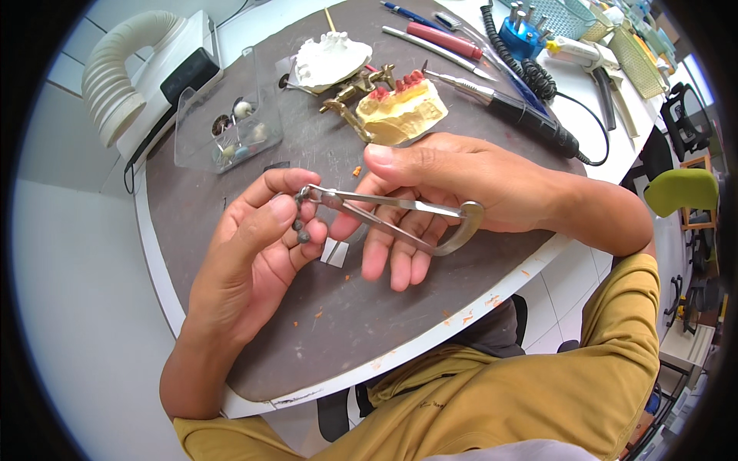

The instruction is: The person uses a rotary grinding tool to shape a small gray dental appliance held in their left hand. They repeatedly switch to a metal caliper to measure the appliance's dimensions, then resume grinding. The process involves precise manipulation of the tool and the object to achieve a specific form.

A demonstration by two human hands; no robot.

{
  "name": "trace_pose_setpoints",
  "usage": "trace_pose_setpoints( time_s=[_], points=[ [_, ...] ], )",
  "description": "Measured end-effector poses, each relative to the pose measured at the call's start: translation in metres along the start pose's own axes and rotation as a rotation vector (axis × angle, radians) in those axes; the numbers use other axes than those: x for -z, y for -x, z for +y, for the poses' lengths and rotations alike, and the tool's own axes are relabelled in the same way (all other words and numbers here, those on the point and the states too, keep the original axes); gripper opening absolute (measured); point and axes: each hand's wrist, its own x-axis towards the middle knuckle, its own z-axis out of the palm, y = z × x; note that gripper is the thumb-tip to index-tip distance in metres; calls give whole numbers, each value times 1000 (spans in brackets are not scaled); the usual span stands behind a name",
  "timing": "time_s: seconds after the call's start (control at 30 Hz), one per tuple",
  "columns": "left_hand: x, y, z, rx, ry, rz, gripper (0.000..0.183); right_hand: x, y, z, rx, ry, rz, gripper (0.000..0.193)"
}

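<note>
Between the thumb and fingertips of my left hand point(257, 230) is a small dark grey metal dental framework point(300, 224), beaded like a row of teeth. My right hand point(438, 184) holds a metal spring caliper point(396, 211) lying across its fingers, with the curved scale end towards the palm side. The caliper's narrow jaws meet the framework at my left fingertips. Whether they pinch it is too small to tell. Beyond my hands rests a yellow plaster dental model point(401, 115) with red wax teeth, next to a brass articulator point(357, 92) and a white plaster model point(332, 63).
At the left are a clear plastic box point(227, 134) with small polishing bits and a white ribbed suction hose point(115, 73). A corded handpiece point(530, 123), pens and a blue bur stand point(524, 34) lie to the right. Orange wax crumbs dot the brown mat point(346, 323).
</note>
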Motion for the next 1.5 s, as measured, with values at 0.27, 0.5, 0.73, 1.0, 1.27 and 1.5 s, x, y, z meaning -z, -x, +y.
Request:
trace_pose_setpoints(
  time_s=[0.27,0.5,0.73,1.0,1.27,1.5],
  points=[
    [0,-2,0,10,25,11,32,4,1,2,1,-67,-38,72],
    [0,4,5,12,18,-2,30,2,3,-3,33,41,-61,59],
    [-1,2,10,24,-78,-31,34,0,6,-3,59,84,-48,39],
    [0,1,10,29,-103,-31,34,-1,6,1,119,64,-28,35],
    [0,1,9,17,-85,-44,33,0,5,2,138,65,-36,35],
    [-1,1,10,15,-89,-41,32,0,5,3,146,90,-35,36]
  ],
)
